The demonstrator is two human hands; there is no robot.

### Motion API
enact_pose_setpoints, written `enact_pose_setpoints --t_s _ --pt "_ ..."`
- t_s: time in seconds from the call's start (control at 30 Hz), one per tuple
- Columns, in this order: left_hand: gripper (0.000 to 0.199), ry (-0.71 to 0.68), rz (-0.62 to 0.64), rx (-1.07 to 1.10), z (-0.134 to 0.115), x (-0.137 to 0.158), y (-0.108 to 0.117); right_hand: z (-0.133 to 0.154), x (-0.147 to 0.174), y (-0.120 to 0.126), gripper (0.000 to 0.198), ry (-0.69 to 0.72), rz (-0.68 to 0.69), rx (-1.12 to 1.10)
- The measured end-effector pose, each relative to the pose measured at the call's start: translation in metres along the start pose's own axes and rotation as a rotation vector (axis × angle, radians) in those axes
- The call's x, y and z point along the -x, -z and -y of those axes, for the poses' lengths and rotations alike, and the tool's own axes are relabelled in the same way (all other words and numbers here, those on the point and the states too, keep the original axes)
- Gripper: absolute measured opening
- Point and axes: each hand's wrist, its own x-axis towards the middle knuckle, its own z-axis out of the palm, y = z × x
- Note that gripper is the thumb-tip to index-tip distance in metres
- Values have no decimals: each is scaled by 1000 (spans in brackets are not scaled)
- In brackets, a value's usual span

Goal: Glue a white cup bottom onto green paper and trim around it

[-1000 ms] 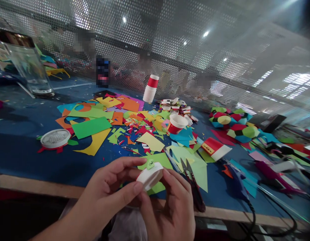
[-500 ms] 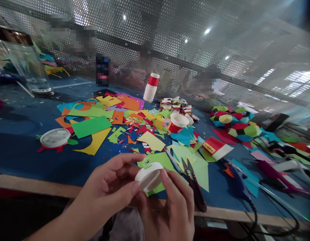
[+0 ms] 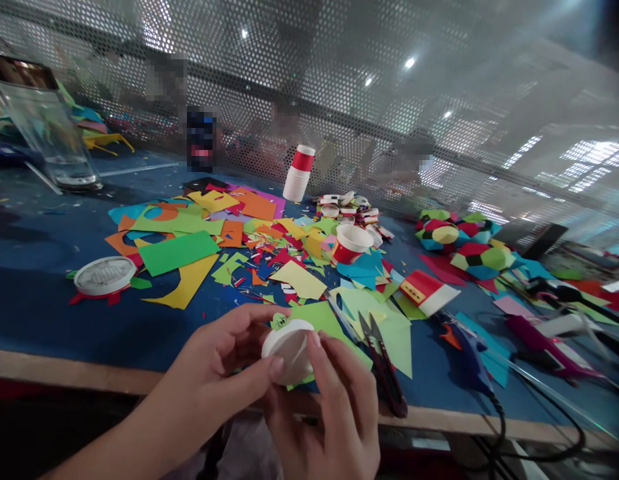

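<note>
apparently partway: a white cup ring (image 3: 292,357) with one green tab (image 3: 280,323)

the ring is held tilted over the near edge of the desk (image 3: 34,313), hollow side toward the viewer. the left hand (image 3: 224,360) pinches its left side, thumb in front; the right hand (image 3: 329,413) has fingers curled against the right rim. the tab, with eyes drawn on, sits at the top rim; whether it is stuck down, i can't tell. no red pieces show on the ring, so it looks less complete than the disc (image 3: 105,276) lying at left, trimmed with red and green paper.

an upright cup (image 3: 350,243) shows only white inside; a tipped cup (image 3: 428,293) hides its inside. the glass jar (image 3: 59,130) is clear, any water uncertain.
</note>
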Motion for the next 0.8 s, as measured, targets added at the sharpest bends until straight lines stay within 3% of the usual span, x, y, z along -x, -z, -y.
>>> enact_pose_setpoints --t_s 0.23,0.33,0.47,0.6,0.8 --pt "56 -1 -32 -180 -16 -26 3 -34 -4 29 81 21 89 -28" --pt "59 38 38 -305 -17 -42 4 -44 -18 38 67 74 113 50" --pt "57 28 35 -535 -11 -55 0 -48 -29 38 33 291 310 69" --pt "52 -15 -6 -729 -4 -57 -6 -51 -24 33 29 366 463 109" --pt "30 -122 -110 -1137 -3 -52 -14 -49 -22 28 22 324 525 98"
